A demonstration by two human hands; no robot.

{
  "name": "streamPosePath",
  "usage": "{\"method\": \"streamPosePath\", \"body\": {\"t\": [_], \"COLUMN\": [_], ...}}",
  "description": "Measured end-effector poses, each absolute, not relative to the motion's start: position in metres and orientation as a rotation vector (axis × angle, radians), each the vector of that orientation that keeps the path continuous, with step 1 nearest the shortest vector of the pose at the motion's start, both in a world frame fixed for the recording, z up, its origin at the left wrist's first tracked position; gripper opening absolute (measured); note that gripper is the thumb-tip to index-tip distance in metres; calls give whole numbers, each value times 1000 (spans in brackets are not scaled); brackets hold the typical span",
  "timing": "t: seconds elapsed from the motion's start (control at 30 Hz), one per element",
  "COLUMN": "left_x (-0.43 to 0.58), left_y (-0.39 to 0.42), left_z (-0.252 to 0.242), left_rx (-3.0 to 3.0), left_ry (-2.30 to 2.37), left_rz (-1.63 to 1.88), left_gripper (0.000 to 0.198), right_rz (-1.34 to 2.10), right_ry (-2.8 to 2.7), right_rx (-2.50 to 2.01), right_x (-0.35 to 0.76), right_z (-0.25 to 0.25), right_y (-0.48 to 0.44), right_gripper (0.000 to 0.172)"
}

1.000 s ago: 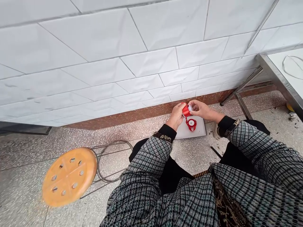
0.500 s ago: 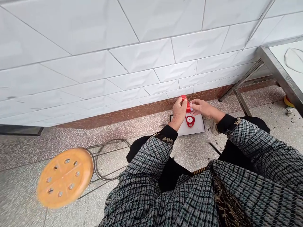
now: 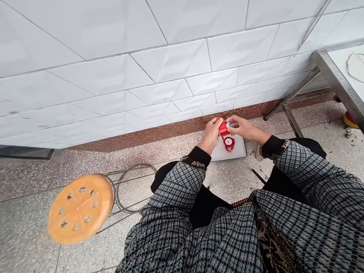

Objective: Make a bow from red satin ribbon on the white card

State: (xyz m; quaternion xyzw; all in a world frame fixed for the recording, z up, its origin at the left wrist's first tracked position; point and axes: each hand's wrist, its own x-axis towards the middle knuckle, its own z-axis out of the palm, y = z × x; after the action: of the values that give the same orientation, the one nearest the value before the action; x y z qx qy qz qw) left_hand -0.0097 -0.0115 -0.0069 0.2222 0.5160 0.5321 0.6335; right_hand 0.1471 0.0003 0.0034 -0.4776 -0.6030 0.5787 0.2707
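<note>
Ribbon roll [image 3: 223, 130], red, sat between hands, above white tray [image 3: 241, 152] on floor; spool [image 3: 228, 141] just below, resting or hanging unclear. Left hand [image 3: 212, 132] gripped roll, thumb on top; right hand [image 3: 238, 127] pinched its white end. Good handling likely called for light, even tension, ribbon flat and untwisted, fingers clear of its edges, spool free to turn. Forearms reached forward, angled inward, fingers bent.

The left hand [image 3: 212, 132] holds a red roll [image 3: 223, 129] and the right hand [image 3: 241, 128] pinches its white end [image 3: 228, 124]. Just below the fingers, a spool [image 3: 228, 142] shows over a tray [image 3: 240, 150]; a stool [image 3: 79, 206] lies well to their left.
</note>
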Motion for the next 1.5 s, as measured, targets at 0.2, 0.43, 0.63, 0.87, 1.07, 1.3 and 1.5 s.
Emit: {"method": "streamPosePath", "body": {"t": [0.2,0.43,0.63,0.87,1.07,1.3,1.5], "left_x": [-14,-10,-8,-6,-5,-11,-14], "left_y": [-11,-9,-16,-17,-14,-9,-10], "left_z": [-5,-7,0,-2,-5,-6,-2], "left_rx": [509,704,1018,1042,743,580,551], "left_ry": [1170,1260,1410,1414,1274,1180,1160], "left_rz": [1141,1322,1377,1345,1308,1257,1199], "left_gripper": [14,17,25,28,14,12,18], "right_rz": [1217,1476,1955,1929,1736,1454,1128], "right_ry": [-1958,-1698,-1139,-1075,-1296,-1735,-2010], "right_rx": [-1104,-1204,-1311,-1374,-1390,-1242,-1063], "right_x": [153,151,148,143,143,150,153], "right_z": [3,7,12,12,7,1,3], "right_y": [-1,0,-1,-1,-1,2,0], "right_gripper": [38,47,22,11,17,33,41]}}
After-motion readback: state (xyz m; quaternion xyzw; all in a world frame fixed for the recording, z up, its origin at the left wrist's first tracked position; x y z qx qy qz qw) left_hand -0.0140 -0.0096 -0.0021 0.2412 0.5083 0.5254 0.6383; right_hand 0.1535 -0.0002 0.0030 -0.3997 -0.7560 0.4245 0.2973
